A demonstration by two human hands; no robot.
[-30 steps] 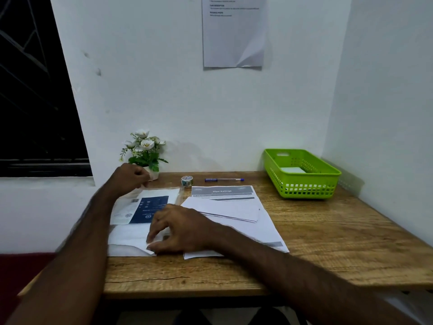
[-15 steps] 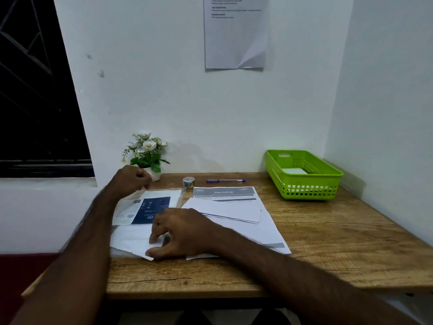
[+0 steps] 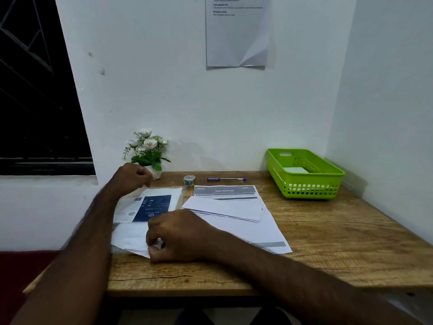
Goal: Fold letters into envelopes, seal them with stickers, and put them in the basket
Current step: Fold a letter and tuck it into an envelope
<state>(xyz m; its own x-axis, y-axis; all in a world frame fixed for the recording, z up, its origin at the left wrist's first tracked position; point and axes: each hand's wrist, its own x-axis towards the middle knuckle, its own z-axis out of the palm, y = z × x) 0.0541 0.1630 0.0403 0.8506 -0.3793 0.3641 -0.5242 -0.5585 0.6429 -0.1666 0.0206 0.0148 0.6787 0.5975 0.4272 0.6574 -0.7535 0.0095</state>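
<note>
My right hand [image 3: 180, 235] pinches the near corner of a white envelope [image 3: 131, 238] lying at the left front of the wooden table [image 3: 328, 249]. My left hand [image 3: 131, 178] rests closed on the far edge of a clear plastic packet of envelopes with a blue card [image 3: 152, 206]. A stack of printed letters [image 3: 234, 207], one folded sheet on top, lies in the middle. A sticker roll [image 3: 189, 179] stands behind them. The green basket [image 3: 311, 184] sits at the far right with a white envelope [image 3: 295, 170] inside.
A blue pen [image 3: 226, 179] lies near the back wall beside the sticker roll. A small pot of white flowers [image 3: 147, 153] stands at the back left, just behind my left hand. A paper sheet [image 3: 236, 31] hangs on the wall. Walls close the back and right sides.
My right hand has curled its fingers tighter on the envelope's near corner, lifting it slightly. My left hand stays on the packet. The view has shifted a little.
</note>
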